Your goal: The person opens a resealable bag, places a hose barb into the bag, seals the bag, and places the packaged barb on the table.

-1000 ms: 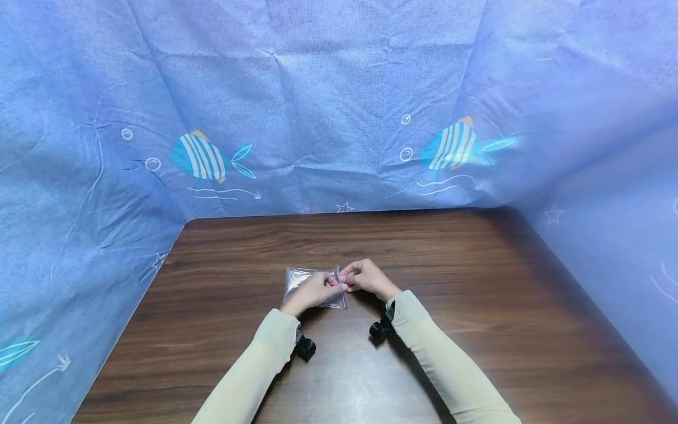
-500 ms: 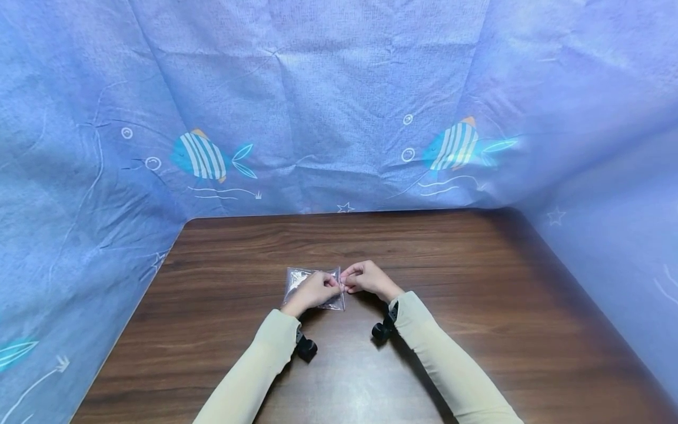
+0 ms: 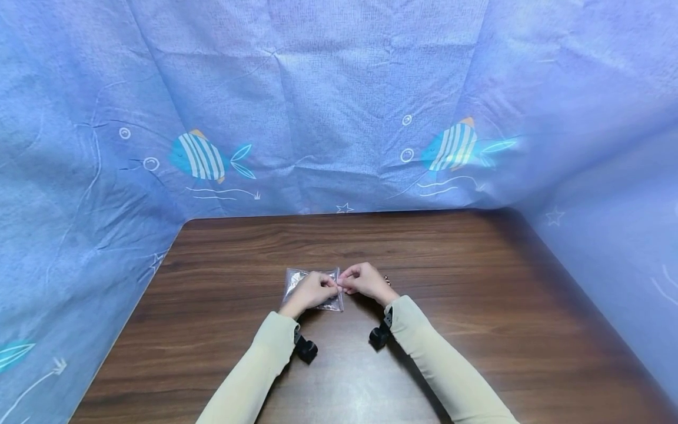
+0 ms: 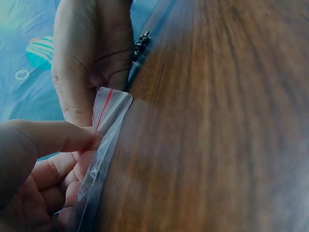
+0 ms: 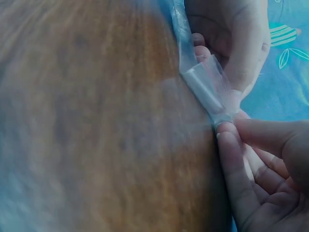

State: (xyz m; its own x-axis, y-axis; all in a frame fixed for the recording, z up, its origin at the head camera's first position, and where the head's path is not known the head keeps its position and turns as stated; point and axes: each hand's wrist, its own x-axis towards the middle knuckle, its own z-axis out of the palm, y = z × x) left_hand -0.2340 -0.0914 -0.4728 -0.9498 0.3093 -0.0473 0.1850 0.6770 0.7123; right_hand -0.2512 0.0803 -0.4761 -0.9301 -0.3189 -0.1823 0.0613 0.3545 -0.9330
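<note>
A clear zip-lock bag (image 3: 332, 304) lies on the table, its seal edge toward the right; a red line runs along the seal strip (image 4: 106, 104) in the left wrist view. My left hand (image 3: 311, 291) reaches over the bag and pinches its seal edge between thumb and fingers. Facing it, my right hand (image 3: 366, 281) pinches the same edge with thumb and index finger (image 5: 231, 145). The fingertips of both hands nearly meet at the edge. Shiny silvery contents show through the bag, but their kind is hidden.
A small dark, beaded-looking thing (image 3: 387, 281) lies just beyond my right wrist. The brown wooden table (image 3: 238, 247) is bordered by blue fish-print cloth (image 3: 339, 118) at the back and sides. Black wrist cameras (image 3: 306, 349) hang under both forearms.
Both hands stay at the bag's seal edge, with only slight shifts of the fingers. The right hand has moved slightly lower, and the small dark thing now shows beside it.
</note>
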